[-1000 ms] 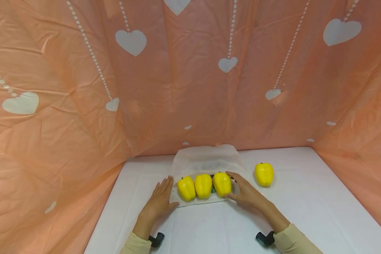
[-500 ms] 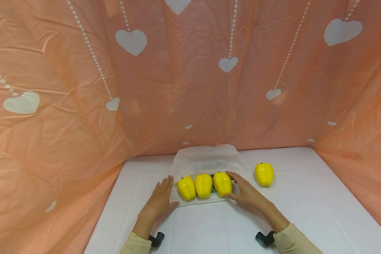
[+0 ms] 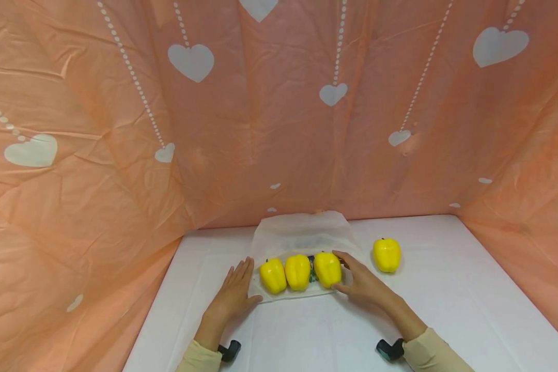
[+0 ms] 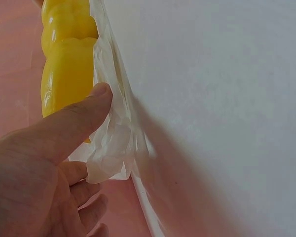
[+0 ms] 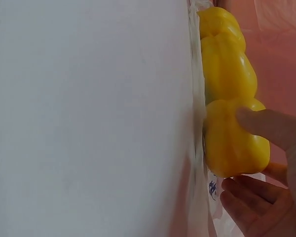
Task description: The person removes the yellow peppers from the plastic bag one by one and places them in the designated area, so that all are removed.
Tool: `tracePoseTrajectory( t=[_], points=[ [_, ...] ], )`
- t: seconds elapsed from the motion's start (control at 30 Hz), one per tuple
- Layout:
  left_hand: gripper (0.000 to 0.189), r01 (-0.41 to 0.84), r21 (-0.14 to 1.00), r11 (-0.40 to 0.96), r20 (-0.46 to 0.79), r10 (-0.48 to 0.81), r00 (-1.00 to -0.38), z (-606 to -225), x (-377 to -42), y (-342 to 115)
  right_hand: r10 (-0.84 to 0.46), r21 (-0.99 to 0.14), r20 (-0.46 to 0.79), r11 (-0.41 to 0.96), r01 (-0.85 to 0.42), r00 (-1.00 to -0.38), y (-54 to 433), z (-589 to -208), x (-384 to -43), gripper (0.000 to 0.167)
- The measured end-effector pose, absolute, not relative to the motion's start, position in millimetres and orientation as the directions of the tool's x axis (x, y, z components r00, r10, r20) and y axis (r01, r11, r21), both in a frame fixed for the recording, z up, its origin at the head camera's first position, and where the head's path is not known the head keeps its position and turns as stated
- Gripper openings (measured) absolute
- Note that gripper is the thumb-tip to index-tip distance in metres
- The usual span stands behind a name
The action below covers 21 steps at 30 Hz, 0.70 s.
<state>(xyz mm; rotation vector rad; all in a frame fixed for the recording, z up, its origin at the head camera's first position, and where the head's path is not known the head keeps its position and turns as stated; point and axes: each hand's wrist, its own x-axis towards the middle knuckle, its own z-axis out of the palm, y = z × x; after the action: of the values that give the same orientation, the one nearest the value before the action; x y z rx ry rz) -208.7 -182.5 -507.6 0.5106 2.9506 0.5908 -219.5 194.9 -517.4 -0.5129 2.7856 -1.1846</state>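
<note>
Three yellow bell peppers lie in a row on a thin whitish plastic bag (image 3: 302, 232): a left one (image 3: 273, 276), a middle one (image 3: 297, 272) and a right one (image 3: 327, 270). My right hand (image 3: 365, 281) holds the right pepper, thumb on its near side and fingers round its far right side. At the bag's left edge rests my left hand (image 3: 234, 295), its fingers extended. In the left wrist view its thumb (image 4: 91, 106) touches the crumpled near edge of the bag. Dark print on the bag shows between the middle and right peppers.
Another yellow bell pepper (image 3: 387, 255) stands on the white table (image 3: 302, 336) to the right, beyond my right hand. An orange curtain (image 3: 260, 129) with white hearts encloses the back and sides of the table.
My right hand has shifted the right pepper slightly to the right, widening the gap beside the middle one. The left hand has stayed in place.
</note>
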Motion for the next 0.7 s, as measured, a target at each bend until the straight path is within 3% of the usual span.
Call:
tracePoseTrajectory(
  t=[0.43, 0.7],
  points=[
    [0.1, 0.305, 0.384, 0.872, -0.027, 0.34, -0.94, -508.3, -209.2, -182.9, -0.352, -0.709, 0.137, 0.618, -0.34, -0.926, 203.6, -515.7, -217.3, 0.085],
    [0.098, 0.322, 0.371, 0.871, -0.014, 0.352, -0.936, -505.8, -209.1, -182.2, -0.329, -0.715, 0.114, 0.628, -0.307, -0.937, 207.4, -515.4, -216.3, 0.087]
  ],
)
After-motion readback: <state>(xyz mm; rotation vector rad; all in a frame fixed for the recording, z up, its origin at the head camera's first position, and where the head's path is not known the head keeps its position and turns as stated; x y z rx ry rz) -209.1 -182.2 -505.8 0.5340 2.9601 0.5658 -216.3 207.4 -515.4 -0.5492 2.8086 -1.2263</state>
